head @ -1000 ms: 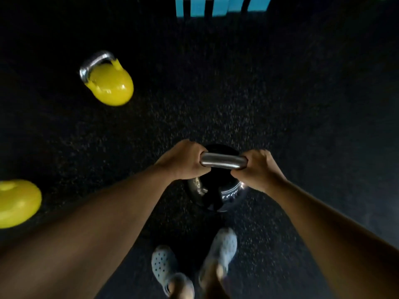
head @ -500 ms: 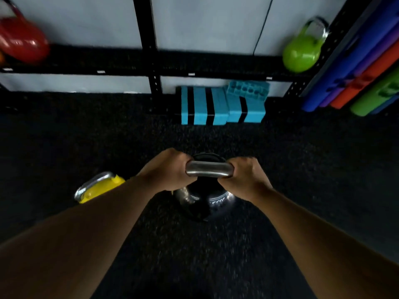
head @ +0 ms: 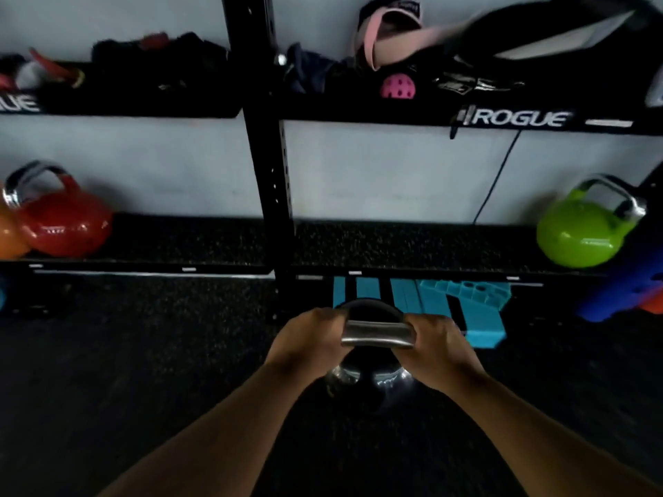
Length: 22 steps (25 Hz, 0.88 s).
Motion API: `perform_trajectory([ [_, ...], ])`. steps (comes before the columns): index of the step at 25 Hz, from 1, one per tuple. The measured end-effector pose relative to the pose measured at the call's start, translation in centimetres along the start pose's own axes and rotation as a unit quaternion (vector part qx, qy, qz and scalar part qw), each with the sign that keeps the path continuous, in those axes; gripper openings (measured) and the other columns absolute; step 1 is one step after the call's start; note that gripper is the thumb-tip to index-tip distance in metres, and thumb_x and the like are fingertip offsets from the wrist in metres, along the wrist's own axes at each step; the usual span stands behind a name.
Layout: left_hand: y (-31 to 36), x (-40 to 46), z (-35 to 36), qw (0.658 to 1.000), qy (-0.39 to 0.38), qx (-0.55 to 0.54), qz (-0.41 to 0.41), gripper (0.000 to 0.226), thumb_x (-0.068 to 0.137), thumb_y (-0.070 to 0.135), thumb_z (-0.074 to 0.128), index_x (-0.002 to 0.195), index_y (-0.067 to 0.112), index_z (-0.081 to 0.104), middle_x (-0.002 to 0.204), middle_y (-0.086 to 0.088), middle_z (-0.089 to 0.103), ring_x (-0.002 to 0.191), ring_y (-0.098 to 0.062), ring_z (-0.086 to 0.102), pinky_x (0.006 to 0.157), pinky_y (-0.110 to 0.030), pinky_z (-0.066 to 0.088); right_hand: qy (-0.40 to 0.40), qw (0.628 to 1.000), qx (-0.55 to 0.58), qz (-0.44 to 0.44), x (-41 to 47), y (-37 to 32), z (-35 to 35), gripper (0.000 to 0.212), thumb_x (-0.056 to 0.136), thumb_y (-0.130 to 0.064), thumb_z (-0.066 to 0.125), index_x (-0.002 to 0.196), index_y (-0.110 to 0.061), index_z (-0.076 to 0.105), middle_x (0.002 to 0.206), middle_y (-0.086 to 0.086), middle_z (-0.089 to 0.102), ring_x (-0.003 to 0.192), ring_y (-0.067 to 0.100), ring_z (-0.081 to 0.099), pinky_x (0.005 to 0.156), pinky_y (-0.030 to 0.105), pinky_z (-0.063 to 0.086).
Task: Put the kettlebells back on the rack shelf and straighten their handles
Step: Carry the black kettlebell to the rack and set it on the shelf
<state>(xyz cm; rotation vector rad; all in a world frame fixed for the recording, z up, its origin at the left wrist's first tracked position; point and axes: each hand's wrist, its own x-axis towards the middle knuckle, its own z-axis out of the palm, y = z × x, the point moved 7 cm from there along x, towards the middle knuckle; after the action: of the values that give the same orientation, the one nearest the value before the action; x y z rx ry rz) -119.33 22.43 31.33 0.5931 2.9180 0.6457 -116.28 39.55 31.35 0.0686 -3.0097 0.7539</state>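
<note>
A black kettlebell (head: 369, 374) with a steel handle hangs above the dark floor, in front of the rack. My left hand (head: 305, 342) grips the left end of its handle and my right hand (head: 437, 347) grips the right end. The low rack shelf (head: 394, 245) lies just beyond, with a rubber-lined top. A red kettlebell (head: 62, 222) stands at the shelf's left end beside an orange one (head: 9, 234). At the shelf's right end a green kettlebell (head: 583, 233) sits with its handle tilted right.
A black rack upright (head: 267, 166) splits the shelf in two. Blue blocks (head: 448, 310) lie on the floor under the shelf, right behind the black kettlebell. Coloured mats (head: 631, 288) lean at the far right. The upper shelf (head: 358, 113) holds straps, bags and a pink ball (head: 398, 87).
The view has tilted up from the floor to the rack. The black kettlebell, held in both hands, has come closer to the shelf. The yellow kettlebells on the floor have left the view.
</note>
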Motion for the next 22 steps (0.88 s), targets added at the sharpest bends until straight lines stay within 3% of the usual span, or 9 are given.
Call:
perform_trajectory([
  [5, -2.6, 11.4, -1.3, 0.996, 0.036, -0.008, -0.077, 0.016, 0.087, 0.038, 0.055, 0.094, 0.024, 0.057, 0.090, -0.003, 0.070, 0.085, -0.031, 0.068, 0.068, -0.035, 0.049, 0.015, 0.998, 0.000, -0.053, 13.1, 2.4, -0.7, 0.016, 0.081, -0.025, 0.062, 0.093, -0.017, 0.070, 0.082, 0.003, 0.074, 0.070, 0.023, 0.069, 0.061, 0.027, 0.051],
  [8, -2.4, 18.0, -2.4, 0.994, 0.079, -0.019, -0.067, 0.026, 0.085, 0.035, 0.059, 0.107, 0.030, 0.047, 0.094, -0.006, 0.071, 0.090, -0.035, 0.068, 0.072, -0.037, 0.049, 0.022, 0.998, 0.012, -0.055, 19.8, 4.2, -2.1, 0.021, 0.080, -0.021, 0.062, 0.099, -0.017, 0.070, 0.092, 0.007, 0.075, 0.083, 0.026, 0.071, 0.068, 0.027, 0.051],
  [12, -3.9, 26.1, -2.6, 0.993, 0.098, 0.022, -0.065, 0.024, 0.085, 0.035, 0.062, 0.109, 0.028, 0.061, 0.100, -0.005, 0.072, 0.095, -0.032, 0.069, 0.073, -0.036, 0.050, 0.023, 0.997, 0.046, -0.063, 27.5, 6.3, -2.6, 0.016, 0.081, -0.019, 0.064, 0.096, -0.023, 0.070, 0.080, -0.002, 0.073, 0.070, 0.013, 0.070, 0.061, 0.025, 0.055],
  [14, -4.9, 29.5, -2.4, 0.992, 0.100, 0.038, -0.062, 0.023, 0.085, 0.034, 0.061, 0.107, 0.027, 0.062, 0.101, -0.004, 0.071, 0.096, -0.032, 0.069, 0.074, -0.038, 0.052, 0.017, 0.996, 0.050, -0.066, 30.8, 7.0, -2.2, 0.009, 0.084, -0.017, 0.063, 0.086, -0.025, 0.062, 0.068, -0.011, 0.062, 0.059, 0.003, 0.061, 0.050, 0.017, 0.047],
  [17, -5.9, 33.6, -2.3, 0.994, 0.090, 0.041, -0.052, 0.013, 0.084, 0.029, 0.062, 0.095, 0.023, 0.058, 0.092, -0.003, 0.067, 0.089, -0.030, 0.066, 0.065, -0.034, 0.045, 0.028, 0.996, 0.051, -0.062, 34.5, 8.1, -1.6, 0.010, 0.087, -0.015, 0.063, 0.090, -0.024, 0.062, 0.065, -0.018, 0.050, 0.056, -0.004, 0.050, 0.051, 0.012, 0.036],
  [22, -7.9, 37.1, -0.3, 0.995, 0.081, 0.041, -0.035, 0.016, 0.084, 0.021, 0.064, 0.099, 0.017, 0.060, 0.091, -0.006, 0.067, 0.086, -0.029, 0.066, 0.070, -0.039, 0.053, 0.016, 0.996, 0.079, -0.042, 37.7, 9.5, 0.4, 0.034, 0.087, -0.010, 0.063, 0.072, -0.035, 0.045, 0.061, -0.018, 0.046, 0.046, -0.004, 0.047, 0.044, 0.008, 0.037],
])
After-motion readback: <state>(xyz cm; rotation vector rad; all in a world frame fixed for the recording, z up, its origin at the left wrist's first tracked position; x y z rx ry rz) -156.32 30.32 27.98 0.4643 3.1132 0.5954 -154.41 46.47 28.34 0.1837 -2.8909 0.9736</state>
